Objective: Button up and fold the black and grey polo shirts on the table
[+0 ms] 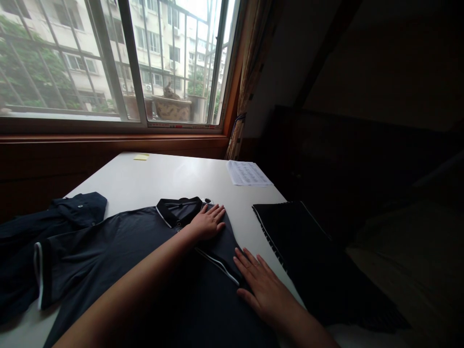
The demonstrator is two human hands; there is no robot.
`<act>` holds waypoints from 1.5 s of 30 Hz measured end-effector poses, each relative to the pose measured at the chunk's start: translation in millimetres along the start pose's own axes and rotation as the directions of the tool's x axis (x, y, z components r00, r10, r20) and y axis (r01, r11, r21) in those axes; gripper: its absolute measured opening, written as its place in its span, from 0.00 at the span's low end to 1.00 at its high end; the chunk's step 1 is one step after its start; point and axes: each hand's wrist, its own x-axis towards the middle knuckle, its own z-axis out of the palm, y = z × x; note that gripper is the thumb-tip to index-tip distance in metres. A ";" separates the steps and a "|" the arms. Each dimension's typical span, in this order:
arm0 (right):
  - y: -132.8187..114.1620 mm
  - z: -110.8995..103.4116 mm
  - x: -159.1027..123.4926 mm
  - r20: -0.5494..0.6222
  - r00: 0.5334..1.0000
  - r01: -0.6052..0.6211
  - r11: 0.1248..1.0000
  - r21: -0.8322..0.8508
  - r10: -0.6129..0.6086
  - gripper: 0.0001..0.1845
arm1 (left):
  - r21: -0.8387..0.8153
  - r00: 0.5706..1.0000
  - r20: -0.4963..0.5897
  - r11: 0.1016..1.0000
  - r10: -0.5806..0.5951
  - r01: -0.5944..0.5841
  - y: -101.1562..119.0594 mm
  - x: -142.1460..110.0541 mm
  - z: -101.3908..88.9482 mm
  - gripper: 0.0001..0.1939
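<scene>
A dark polo shirt (134, 246) with white-edged collar and sleeve trim lies spread on the white table (174, 176). Its left-hand sleeve reaches out flat, while the right-hand sleeve is folded inward across the chest. My left hand (209, 222) rests flat beside the collar, on the shoulder, with its fingers spread. Lower down, my right hand (263, 285) lies on the shirt's right edge by the folded sleeve's white trim, fingers stretched out. A small white and dark round object (208, 201), partly covered, shows just behind the collar.
A dark folded cloth with a fringed-looking edge (319, 261) lies on the right. Another dark garment (78, 212) with a button is bunched at the left. Printed sheets (248, 173) and a yellow note (141, 157) sit at the far side, below a window (174, 63) and curtain (241, 111).
</scene>
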 end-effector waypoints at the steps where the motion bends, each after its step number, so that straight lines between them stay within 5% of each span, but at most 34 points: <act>1: -0.8 -2.6 -3.0 0.005 1.000 0.004 1.000 0.002 -0.004 0.37 | 0.003 1.000 -0.003 1.000 -0.001 0.001 0.3 -0.3 0.4 0.31; 7: -4.7 -23.0 6.0 -0.066 0.995 0.070 0.998 0.004 -0.070 0.26 | 0.026 1.000 -0.022 1.000 -0.010 0.011 1.9 -2.0 1.9 0.31; 11: -7.4 -17.1 38.9 -0.172 0.985 -0.024 0.999 -0.032 0.018 0.28 | 0.040 1.000 -0.028 0.999 -0.014 0.015 3.7 -2.9 0.6 0.31; 16: -6.1 -0.5 62.7 -0.081 0.992 -0.104 0.994 -0.030 0.101 0.33 | 0.052 0.999 -0.031 0.999 -0.016 0.018 4.4 -3.2 -0.8 0.31; 30: -9.6 -4.8 41.0 0.060 0.980 -0.191 0.981 -0.021 0.192 0.37 | 0.055 0.994 -0.103 0.998 -0.033 0.039 4.4 -6.3 -2.9 0.32; 37: -12.6 -13.1 50.2 -0.027 0.988 -0.156 0.987 -0.029 0.155 0.33 | 0.058 0.985 -0.150 0.995 0.083 -0.075 8.9 -69.9 -27.4 0.25; 41: -20.6 -6.5 78.1 -0.171 0.983 -0.082 0.995 -0.063 0.070 0.29 | 0.007 0.977 -0.107 0.983 0.184 -0.184 10.2 -123.1 -34.0 0.24; 45: -26.3 8.2 114.8 -0.176 0.981 -0.090 0.995 -0.048 0.080 0.31 | -0.041 0.966 -0.047 0.966 0.254 -0.256 10.4 -156.2 -40.5 0.29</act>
